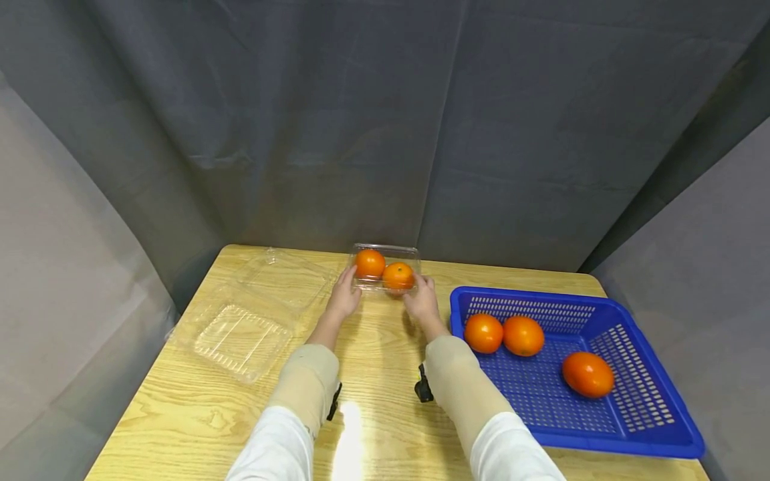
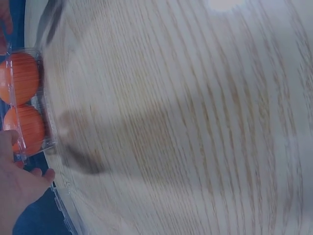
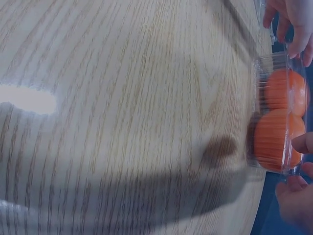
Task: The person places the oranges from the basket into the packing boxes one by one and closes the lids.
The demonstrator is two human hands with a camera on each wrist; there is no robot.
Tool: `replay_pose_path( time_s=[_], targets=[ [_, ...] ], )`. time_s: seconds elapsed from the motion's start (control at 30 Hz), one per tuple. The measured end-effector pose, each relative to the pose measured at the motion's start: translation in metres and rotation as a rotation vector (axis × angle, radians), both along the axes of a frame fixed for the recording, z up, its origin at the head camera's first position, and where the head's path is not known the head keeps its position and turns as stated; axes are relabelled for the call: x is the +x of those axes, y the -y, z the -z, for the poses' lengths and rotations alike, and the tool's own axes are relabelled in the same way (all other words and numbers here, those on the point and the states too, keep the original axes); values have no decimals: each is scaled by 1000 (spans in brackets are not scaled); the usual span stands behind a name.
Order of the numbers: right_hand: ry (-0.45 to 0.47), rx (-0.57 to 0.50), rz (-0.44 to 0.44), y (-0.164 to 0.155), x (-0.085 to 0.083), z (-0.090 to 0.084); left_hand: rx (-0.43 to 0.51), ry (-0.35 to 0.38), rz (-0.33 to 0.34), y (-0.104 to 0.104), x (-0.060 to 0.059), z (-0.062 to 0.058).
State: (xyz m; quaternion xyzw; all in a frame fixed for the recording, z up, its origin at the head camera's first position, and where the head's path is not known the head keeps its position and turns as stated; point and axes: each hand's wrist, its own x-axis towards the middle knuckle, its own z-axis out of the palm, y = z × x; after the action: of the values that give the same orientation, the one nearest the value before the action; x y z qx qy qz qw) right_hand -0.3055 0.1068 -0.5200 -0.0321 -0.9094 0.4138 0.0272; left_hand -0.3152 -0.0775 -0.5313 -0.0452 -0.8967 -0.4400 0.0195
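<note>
The left hand (image 1: 345, 294) and right hand (image 1: 424, 300) gripped opposite ends of a clear plastic fruit box (image 1: 395, 253), likely for balance, two oranges (image 1: 398, 275) between their fingers.

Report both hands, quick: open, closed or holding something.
Left hand: holding the left end of the clear container with two oranges inside.
Right hand: holding the right end of the same container.
</note>
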Motion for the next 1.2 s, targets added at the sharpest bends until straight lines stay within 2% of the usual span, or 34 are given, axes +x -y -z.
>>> replay_pose_path(
  time_s=[0.23,0.3,0.43,0.57,0.67,0.8,0.93,1.07,1.2],
  targets=[
    [8,-29,6,4,0,0,-4,22,-24,-3,1,-4],
    [12,-36,9,5,1,0,-7,13,-39,-3,2,-3],
    [-6,-49,18,8,3,2,3,-55,-88,-1,6,2],
    [-82,-57,54,12,7,5,30,-152,-136,4,12,5],
    [-153,-68,116,16,10,8,36,-246,-158,9,18,6],
    [-250,-94,183,21,16,12,13,-409,-175,15,25,4],
    [-320,-91,184,27,23,15,-50,-557,-177,21,30,0],
    [-343,-76,168,33,28,20,-123,-640,-172,28,35,-1],
    [-371,-84,135,40,33,24,-190,-679,-175,37,41,-3]
  ],
)
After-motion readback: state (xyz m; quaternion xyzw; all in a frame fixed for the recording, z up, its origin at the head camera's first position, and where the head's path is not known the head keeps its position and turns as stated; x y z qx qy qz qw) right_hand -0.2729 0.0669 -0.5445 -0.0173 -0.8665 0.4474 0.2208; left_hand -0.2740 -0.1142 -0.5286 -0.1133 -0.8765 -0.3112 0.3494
